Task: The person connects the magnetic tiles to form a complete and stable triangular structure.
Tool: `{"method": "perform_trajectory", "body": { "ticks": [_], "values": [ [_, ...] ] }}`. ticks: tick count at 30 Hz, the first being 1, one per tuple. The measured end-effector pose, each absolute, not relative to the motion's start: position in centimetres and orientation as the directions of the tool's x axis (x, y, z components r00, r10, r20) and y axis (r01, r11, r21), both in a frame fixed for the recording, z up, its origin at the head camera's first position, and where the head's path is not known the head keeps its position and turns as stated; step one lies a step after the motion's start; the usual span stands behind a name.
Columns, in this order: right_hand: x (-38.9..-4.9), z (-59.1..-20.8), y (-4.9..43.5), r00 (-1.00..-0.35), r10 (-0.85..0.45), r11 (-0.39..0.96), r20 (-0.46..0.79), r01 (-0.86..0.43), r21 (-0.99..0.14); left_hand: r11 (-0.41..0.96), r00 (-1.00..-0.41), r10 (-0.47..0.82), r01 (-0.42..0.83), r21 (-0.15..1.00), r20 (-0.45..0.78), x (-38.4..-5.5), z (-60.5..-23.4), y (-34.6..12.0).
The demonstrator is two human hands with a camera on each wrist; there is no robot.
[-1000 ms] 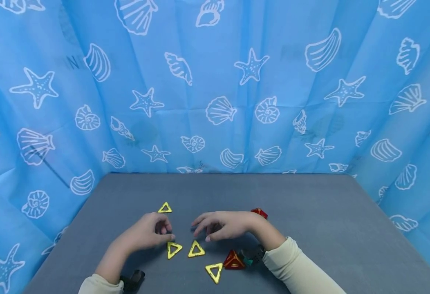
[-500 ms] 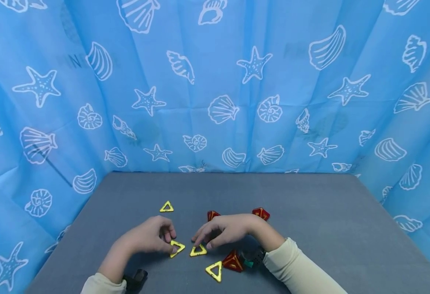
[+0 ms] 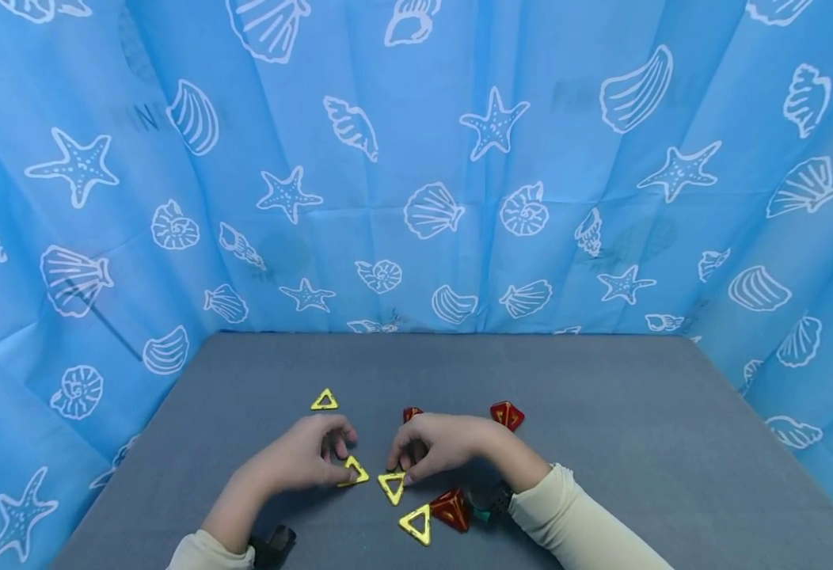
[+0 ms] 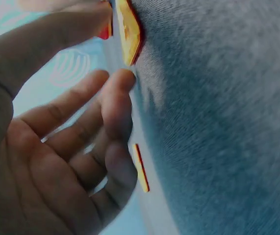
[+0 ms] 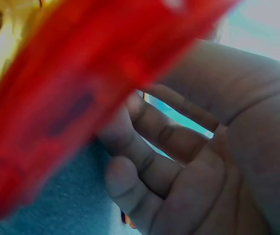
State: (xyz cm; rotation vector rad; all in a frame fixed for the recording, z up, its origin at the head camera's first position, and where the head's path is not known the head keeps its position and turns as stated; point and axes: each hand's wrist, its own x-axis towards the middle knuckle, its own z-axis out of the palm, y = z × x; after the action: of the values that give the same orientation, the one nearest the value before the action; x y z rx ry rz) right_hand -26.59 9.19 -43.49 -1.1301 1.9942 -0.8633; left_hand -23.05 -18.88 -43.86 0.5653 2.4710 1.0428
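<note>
My left hand [image 3: 302, 457] holds a yellow magnetic triangle tile [image 3: 360, 467] with thumb and fingertips, close over the grey table. In the left wrist view, a yellow tile [image 4: 130, 34] shows beside the thumb and a fingertip, its edge red. Just to the right, my right hand [image 3: 436, 447] pinches a second yellow triangle tile [image 3: 391, 499] along its far edge, its point toward me. A small gap separates the two tiles. The right wrist view is largely covered by a blurred red piece [image 5: 76, 107], which hides the fingertips.
A third yellow triangle [image 3: 416, 535] touches a red pyramid [image 3: 452, 511] near my right wrist. Another yellow triangle [image 3: 325, 404] lies beyond the left hand. Farther back are a red pyramid [image 3: 507, 416] and a red piece [image 3: 411, 413] partly behind the right hand. A blue shell-print curtain [image 3: 416, 158] surrounds the table.
The left hand has moved right with its yellow tile. The right hand has lowered onto the other yellow tile, which has turned from pointing away to pointing toward me.
</note>
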Motion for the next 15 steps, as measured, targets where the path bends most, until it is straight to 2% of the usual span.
{"method": "perform_trajectory", "body": {
  "ticks": [5, 15],
  "values": [
    [-26.35, -43.78, 9.11, -0.426, -0.87, 0.431, -0.247, -0.416, -0.801, 0.683, -0.842, 0.481, 0.185, 0.707, -0.245, -22.79, -43.81, -18.99],
    [-26.08, -43.84, 8.98, -0.474, -0.843, 0.464, -0.253, -0.407, -0.787, 0.66, -0.811, 0.523, 0.19, 0.727, -0.263, -22.58, -43.93, -18.69]
  ]
}}
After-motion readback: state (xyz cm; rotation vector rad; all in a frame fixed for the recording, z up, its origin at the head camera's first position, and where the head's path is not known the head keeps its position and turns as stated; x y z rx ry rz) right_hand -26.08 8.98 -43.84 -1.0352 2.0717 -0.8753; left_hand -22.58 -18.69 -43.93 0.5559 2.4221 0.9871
